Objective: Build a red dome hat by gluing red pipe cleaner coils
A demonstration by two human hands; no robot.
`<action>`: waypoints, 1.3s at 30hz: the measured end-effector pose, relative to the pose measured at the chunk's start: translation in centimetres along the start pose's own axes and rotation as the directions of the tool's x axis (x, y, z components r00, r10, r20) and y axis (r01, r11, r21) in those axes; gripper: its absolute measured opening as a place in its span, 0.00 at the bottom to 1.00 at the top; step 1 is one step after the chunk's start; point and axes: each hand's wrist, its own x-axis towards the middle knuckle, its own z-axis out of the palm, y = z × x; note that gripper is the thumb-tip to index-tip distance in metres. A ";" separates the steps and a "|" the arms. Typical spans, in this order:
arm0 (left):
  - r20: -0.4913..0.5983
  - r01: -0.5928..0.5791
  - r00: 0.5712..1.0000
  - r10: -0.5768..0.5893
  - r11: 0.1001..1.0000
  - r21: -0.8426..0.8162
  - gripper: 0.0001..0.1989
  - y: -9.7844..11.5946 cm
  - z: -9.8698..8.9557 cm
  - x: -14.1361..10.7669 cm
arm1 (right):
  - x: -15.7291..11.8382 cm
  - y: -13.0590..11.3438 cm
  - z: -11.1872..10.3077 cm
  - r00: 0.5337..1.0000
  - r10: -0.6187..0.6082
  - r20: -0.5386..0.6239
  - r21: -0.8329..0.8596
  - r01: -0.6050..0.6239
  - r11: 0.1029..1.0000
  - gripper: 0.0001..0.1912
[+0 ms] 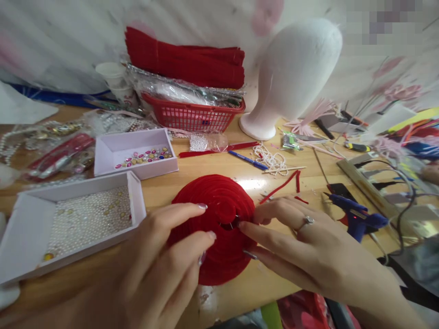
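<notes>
The round, coiled red velvety disc [226, 260] lies between the fingers, probably for steadying: left hand [161, 260] spread at its near side, right hand [315, 246] at its central gap, pinch unclear. Beyond the right fingers, within reach: a blue plastic glue gun [358, 217].

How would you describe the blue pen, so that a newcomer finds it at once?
Find the white mannequin head on the table. Before its base lies a heap of beads, and the blue pen lies against the heap's left side. Slim and blue, it differs from the pale stick nearby.
</notes>
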 end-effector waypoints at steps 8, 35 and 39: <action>0.040 -0.102 0.994 0.099 0.991 0.083 0.15 -1.0 -0.2 1.0 | -0.3 -0.5 0.2 0.999 0.026 -0.023 -0.070 -0.028 0.997 0.12; 0.031 -0.222 0.975 0.221 0.974 0.043 0.17 -1.5 0.5 0.3 | 0.8 -0.2 0.7 0.996 0.062 0.058 0.149 -0.070 0.986 0.11; 0.045 -0.204 0.978 0.202 0.978 0.040 0.17 -1.5 0.5 0.2 | 1.7 -0.2 0.2 0.958 0.174 0.228 0.226 -0.226 0.948 0.05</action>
